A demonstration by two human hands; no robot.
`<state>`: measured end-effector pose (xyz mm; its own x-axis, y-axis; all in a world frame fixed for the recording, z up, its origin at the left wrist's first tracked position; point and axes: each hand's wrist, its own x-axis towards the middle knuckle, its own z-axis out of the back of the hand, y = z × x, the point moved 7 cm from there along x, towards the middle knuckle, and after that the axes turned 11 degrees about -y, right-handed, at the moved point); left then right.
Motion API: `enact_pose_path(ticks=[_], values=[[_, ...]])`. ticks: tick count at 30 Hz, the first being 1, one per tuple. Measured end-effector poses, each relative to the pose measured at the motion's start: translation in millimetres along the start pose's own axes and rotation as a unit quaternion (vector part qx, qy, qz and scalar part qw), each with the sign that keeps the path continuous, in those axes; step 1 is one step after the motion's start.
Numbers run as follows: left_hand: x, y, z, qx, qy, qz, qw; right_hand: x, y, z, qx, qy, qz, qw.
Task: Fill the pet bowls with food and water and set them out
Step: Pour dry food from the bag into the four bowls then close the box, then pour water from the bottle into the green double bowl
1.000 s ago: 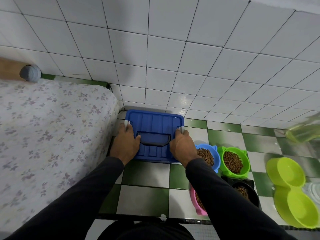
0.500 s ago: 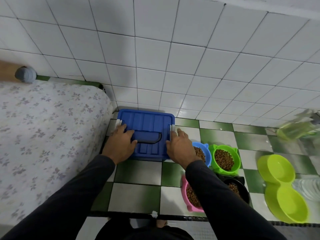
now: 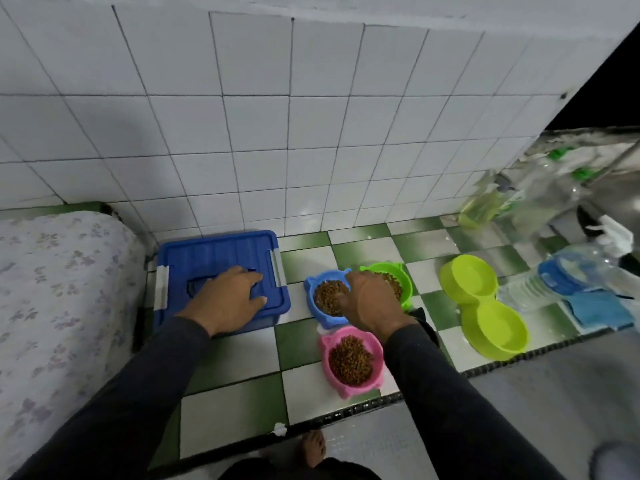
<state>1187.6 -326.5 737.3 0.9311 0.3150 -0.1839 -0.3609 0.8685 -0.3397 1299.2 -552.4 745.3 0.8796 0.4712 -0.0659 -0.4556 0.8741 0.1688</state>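
Now left hand [image 3: 230, 299] rests on blue box [image 3: 194, 258]; right hand [image 3: 372, 303] over kibble bowls.

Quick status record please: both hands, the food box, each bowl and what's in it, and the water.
left hand: rests flat on the blue storage box lid, fingers spread
right hand: over the blue and green bowls; grip cannot be told
blue storage box: lid on, against the wall beside the mattress
blue bowl: kibble
green bowl: kibble, partly hidden by the hand
pink bowl: kibble
lime double bowl: both wells look without food
water bottle: lying on its side by the double bowl
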Motion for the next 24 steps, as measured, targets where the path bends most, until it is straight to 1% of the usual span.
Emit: enact_pose_path(ticks=[8,11,14,18,24], values=[[8,-62,-10,0.005,0.012,-0.092,0.996,-53,-59,29,0.031,-0.031,-0.123,0.991],[6,-94,-14,0.007,0.016,-0.140,0.990,-77,-80,39,0.023,-0.047,-0.171,0.984],[0,-129,-17,-0.011,0.016,-0.170,0.985,-101,-100,48,0.027,-0.062,-0.213,0.975],[-4,-180,-22,-0.011,0.014,-0.225,0.974,-127,-129,54,0.023,-0.072,-0.250,0.965],[-7,-258,-38,0.011,0.023,-0.295,0.955,-154,-187,66,0.021,-0.096,-0.278,0.956]])
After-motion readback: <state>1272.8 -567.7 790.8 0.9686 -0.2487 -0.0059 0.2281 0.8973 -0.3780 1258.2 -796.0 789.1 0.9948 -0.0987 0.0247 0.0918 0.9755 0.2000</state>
